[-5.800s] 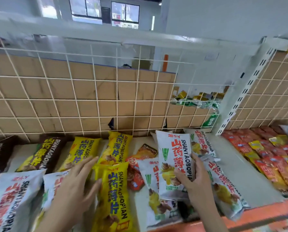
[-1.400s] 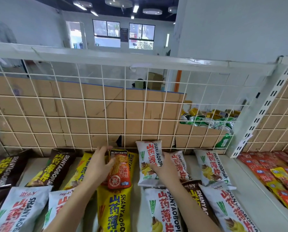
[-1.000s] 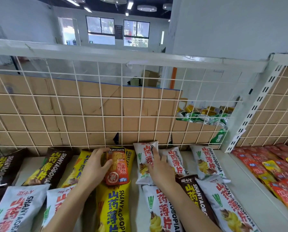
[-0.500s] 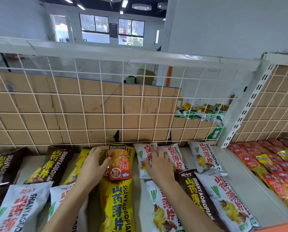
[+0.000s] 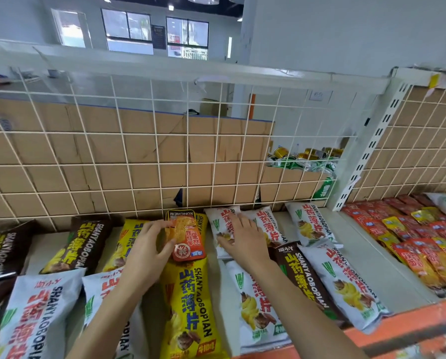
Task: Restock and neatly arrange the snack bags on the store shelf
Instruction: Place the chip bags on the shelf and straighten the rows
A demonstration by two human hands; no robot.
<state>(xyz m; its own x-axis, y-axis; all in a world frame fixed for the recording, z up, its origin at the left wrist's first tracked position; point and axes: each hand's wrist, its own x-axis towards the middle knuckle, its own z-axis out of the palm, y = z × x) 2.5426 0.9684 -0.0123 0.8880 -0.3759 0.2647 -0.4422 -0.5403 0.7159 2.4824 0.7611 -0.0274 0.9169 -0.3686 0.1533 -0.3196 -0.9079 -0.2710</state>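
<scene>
Since approx. 1 s ago little has shifted: left hand (image 5: 149, 251) still pinches the orange packet (image 5: 187, 235) over the yellow bag (image 5: 190, 304), right hand (image 5: 244, 238) stays flat, holding nothing, on the white bag (image 5: 220, 224) at shelf (image 5: 367, 257) back, so straightening's nearly done here.

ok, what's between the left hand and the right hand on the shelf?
Head view: the small orange packet, held at its edge by the left hand, then the yellow bag underneath it. The right hand presses a white bag beyond.
</scene>
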